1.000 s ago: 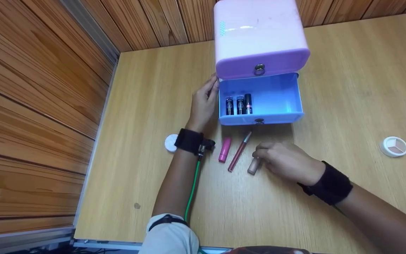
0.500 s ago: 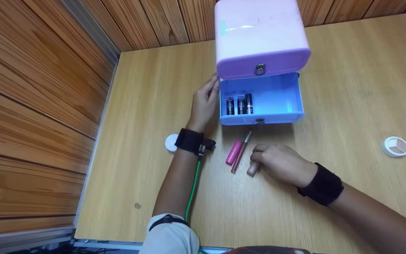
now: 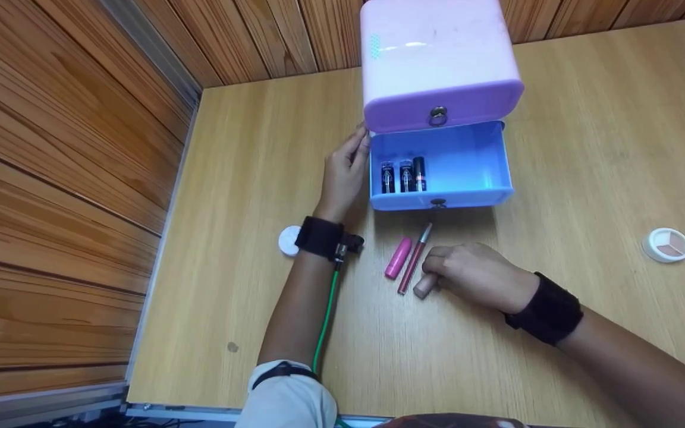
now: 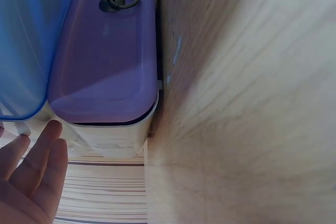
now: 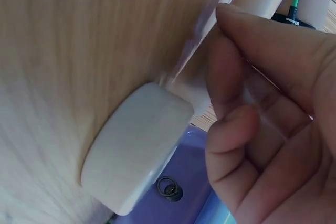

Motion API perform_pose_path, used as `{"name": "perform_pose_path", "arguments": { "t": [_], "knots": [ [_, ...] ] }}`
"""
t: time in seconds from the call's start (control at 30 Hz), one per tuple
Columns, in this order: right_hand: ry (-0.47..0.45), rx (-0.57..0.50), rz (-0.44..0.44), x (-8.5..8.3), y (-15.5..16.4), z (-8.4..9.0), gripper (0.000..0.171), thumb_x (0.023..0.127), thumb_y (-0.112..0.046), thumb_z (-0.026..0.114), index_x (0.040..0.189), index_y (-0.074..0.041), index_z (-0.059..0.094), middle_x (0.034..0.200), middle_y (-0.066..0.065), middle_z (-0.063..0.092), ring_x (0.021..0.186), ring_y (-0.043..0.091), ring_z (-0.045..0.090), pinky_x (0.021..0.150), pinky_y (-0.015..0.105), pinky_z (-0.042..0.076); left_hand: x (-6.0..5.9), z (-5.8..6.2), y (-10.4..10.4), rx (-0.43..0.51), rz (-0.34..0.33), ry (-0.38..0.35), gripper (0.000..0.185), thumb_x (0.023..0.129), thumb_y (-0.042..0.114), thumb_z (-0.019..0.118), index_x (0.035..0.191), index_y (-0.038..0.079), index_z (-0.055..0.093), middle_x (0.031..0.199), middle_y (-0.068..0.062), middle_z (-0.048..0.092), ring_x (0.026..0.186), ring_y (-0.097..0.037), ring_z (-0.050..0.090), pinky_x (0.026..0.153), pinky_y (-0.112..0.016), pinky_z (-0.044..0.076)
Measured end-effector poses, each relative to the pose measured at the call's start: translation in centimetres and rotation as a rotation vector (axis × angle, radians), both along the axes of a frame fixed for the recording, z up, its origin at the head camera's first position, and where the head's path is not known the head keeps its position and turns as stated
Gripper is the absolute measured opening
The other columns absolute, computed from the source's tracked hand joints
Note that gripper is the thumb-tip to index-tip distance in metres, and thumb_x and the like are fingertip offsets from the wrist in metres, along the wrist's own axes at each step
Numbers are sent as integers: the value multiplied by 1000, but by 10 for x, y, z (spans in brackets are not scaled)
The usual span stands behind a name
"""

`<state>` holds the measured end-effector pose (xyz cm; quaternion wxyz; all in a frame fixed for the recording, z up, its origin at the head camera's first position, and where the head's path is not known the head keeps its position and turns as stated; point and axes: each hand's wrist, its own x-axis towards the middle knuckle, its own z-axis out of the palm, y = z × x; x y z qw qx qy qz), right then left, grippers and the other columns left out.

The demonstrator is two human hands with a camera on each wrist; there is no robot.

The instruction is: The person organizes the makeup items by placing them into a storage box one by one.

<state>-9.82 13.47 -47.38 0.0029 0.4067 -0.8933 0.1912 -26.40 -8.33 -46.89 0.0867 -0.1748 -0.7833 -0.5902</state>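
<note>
Home dressing table (image 3: pixel 259 148), wood-panelled wall (image 3: pixel 51 148)

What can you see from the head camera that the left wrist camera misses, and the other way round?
Only the head view shows the open blue drawer's inside with three dark tubes, the pink tube, slim lip pencil and beige tube under the right hand, plus the round compact. Only the left wrist view shows the cabinet's underside edge close up. Both show the purple drawer with its ring pull, and the left hand beside the cabinet.
</note>
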Motion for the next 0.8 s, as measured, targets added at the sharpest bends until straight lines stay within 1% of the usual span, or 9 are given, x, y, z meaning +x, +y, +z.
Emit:
{"name": "perform_pose_path", "arguments": {
  "t": [0.13, 0.27, 0.4, 0.47, 0.5, 0.57, 0.63, 0.73, 0.8],
  "knots": [
    [41, -38, 5, 1, 1, 3, 14, 82, -8, 77, 84, -13, 64, 82, -5, 60, 75, 10, 59, 61, 30, 51, 0, 0, 0, -5, -2, 10, 41, 103, 22, 49, 139, 3, 50, 143, -7, 47, 131, -6, 43, 104, -17, 35],
    [51, -82, -9, 2, 2, 7, 18, 81, -11, 80, 93, -11, 66, 86, -4, 64, 77, 13, 63, 63, 33, 54, 0, -1, -1, -12, 2, 14, 40, 104, 23, 48, 138, 2, 50, 143, -8, 47, 131, -6, 43, 104, -17, 35],
    [54, -88, -34, 1, 4, 11, 30, 82, -12, 80, 107, -10, 64, 92, 0, 67, 76, 15, 65, 59, 34, 54, 0, -1, -1, -14, 9, 21, 40, 103, 24, 48, 138, 4, 51, 143, -9, 47, 130, -7, 43, 104, -17, 36],
    [70, -82, -44, 0, 5, 13, 36, 82, -11, 79, 114, -8, 62, 95, 2, 67, 70, 15, 63, 55, 32, 53, 1, -1, -1, -14, 10, 16, 41, 103, 25, 48, 139, 5, 51, 144, -9, 47, 131, -6, 43, 104, -17, 36],
    [84, -80, -46, 0, 6, 14, 37, 82, -8, 78, 116, -8, 62, 96, 2, 66, 67, 14, 60, 52, 31, 51, 1, -1, -1, -16, 11, 14, 41, 103, 26, 48, 139, 5, 50, 144, -9, 47, 131, -6, 43, 104, -17, 36],
    [113, -84, -44, 0, 7, 16, 36, 82, -5, 77, 115, -8, 64, 95, 2, 63, 62, 12, 56, 48, 27, 48, 1, -1, -1, -19, 13, 5, 42, 103, 26, 48, 140, 6, 50, 144, -7, 47, 131, -6, 43, 104, -16, 36],
    [148, -95, -35, 0, 9, 18, 31, 81, -1, 75, 110, -9, 66, 95, 1, 60, 60, 10, 53, 46, 24, 45, 1, -1, -1, -19, 14, -2, 42, 103, 26, 48, 140, 7, 50, 144, -6, 47, 130, -5, 43, 103, -16, 36],
    [187, -121, -25, 1, 11, 22, 26, 80, 3, 72, 101, -11, 69, 97, 3, 54, 61, 9, 52, 45, 22, 43, 1, 0, 0, -29, 14, 2, 41, 103, 26, 48, 140, 7, 50, 144, -4, 47, 130, -5, 43, 103, -16, 36],
    [207, -134, -31, 2, 13, 24, 27, 81, 5, 71, 101, -13, 69, 95, 3, 51, 60, 9, 50, 43, 22, 41, 0, 0, 0, -26, 10, 2, 41, 103, 25, 48, 140, 7, 50, 144, -4, 47, 130, -5, 43, 103, -16, 36]
  ]
}}
